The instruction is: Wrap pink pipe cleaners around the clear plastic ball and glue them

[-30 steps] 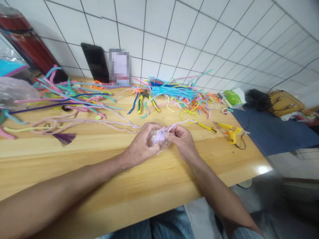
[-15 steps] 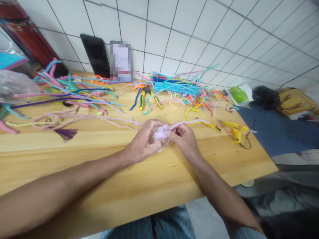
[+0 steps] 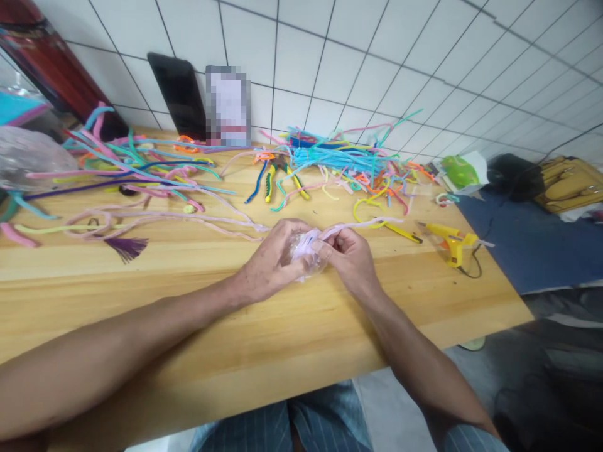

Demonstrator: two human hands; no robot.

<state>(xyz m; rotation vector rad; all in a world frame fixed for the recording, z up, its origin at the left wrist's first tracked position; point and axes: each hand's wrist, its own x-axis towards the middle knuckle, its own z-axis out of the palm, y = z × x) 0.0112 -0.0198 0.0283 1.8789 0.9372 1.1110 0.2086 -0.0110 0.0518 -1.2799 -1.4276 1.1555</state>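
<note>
On the pale wooden tabletop (image 3: 282,351), near its front middle, your left hand (image 3: 271,263) is cupped tight around a small clear rounded plastic piece (image 3: 313,268). Your right hand (image 3: 351,254) pinches a pale pink fuzzy pipe cleaner (image 3: 308,242) against it. I'd hold the piece steady and pull the strand taut, so each wrap lies snug beside its neighbour.

Smooth varnished wood with a soft gloss for the table (image 3: 264,351). Fuzzy, matt fibre on the pink pipe cleaner (image 3: 307,240); clear, shiny plastic for the transparent piece (image 3: 301,258). Glossy white ceramic on the wall tiles (image 3: 377,56). Hard yellow plastic on the glue gun (image 3: 450,238). Matt weave on the blue cloth (image 3: 518,245).
</note>
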